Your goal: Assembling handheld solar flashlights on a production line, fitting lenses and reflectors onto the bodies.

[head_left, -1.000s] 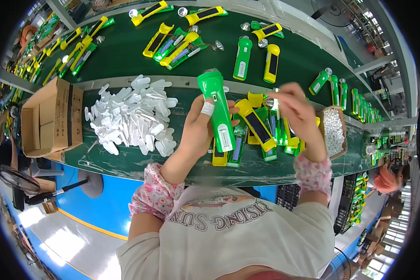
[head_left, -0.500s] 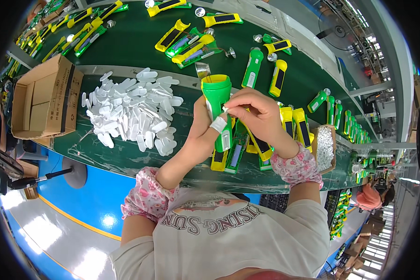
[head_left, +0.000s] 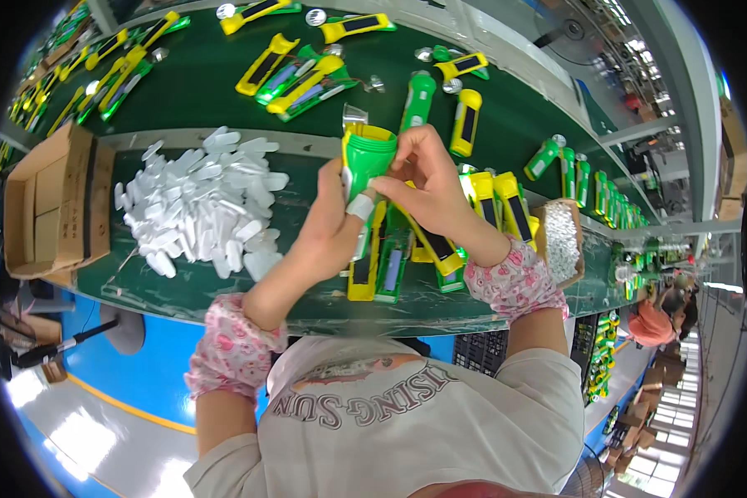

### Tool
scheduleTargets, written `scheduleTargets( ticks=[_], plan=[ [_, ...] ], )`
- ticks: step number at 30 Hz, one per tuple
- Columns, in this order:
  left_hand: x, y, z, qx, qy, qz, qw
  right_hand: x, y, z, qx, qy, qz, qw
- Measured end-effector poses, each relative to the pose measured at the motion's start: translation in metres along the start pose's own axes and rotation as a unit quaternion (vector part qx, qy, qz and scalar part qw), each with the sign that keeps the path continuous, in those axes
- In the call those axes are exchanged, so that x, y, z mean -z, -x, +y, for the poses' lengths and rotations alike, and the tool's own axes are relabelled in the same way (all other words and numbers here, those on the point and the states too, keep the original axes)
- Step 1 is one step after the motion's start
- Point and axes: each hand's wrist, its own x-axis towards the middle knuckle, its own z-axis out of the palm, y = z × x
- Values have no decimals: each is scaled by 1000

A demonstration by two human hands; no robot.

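My left hand (head_left: 325, 232) is wrapped round a green and yellow flashlight housing (head_left: 370, 158), its wide threaded mouth pointing away from me. White tape circles the left thumb. A shiny reflector cup (head_left: 354, 115) sits just beyond the open mouth. My right hand (head_left: 436, 195) is closed against the right side of the housing, thumb pressing below the threaded rim and fingers bent. Anything small under those fingertips is hidden. Beneath both hands lie several yellow and green flashlight housings (head_left: 362, 278), some opened with a purple battery (head_left: 393, 267) showing.
To the left, white oval plastic pieces (head_left: 199, 203) form a heap beside an open cardboard box (head_left: 54, 203). A carton of small white parts (head_left: 561, 241) stands on the right. Beyond the hands, a green belt (head_left: 199, 87) carries more flashlights, reflectors and wires.
My right fingers have shifted from pinching a small white bit by the left thumb to pressing on the housing's side near its head. The whole view has swung slightly, moving the scene left.
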Motion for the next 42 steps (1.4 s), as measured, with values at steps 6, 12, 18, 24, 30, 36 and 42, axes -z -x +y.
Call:
scheduleTargets(
  ticks=[6,12,18,24,30,36,42],
  plan=[
    [5,-114,-20,100,75,14,992,230,-125,63,104,468,169,861],
    [-20,-206,-167,105,-56,17,993,342,-177,187,-202,777,79,591],
    [-20,-205,-206,-18,-319,106,942,320,-200,172,-235,737,16,633],
    [-20,-175,-165,-177,-352,144,908,253,-116,71,-58,556,33,828],
    [-19,-80,-6,186,346,23,919,62,-23,-21,-55,348,29,935],
    [62,5,-16,49,218,175,959,-56,9,-36,-9,165,-86,982],
    [154,82,22,92,397,286,867,-90,-31,42,111,395,-183,894]
  ],
)
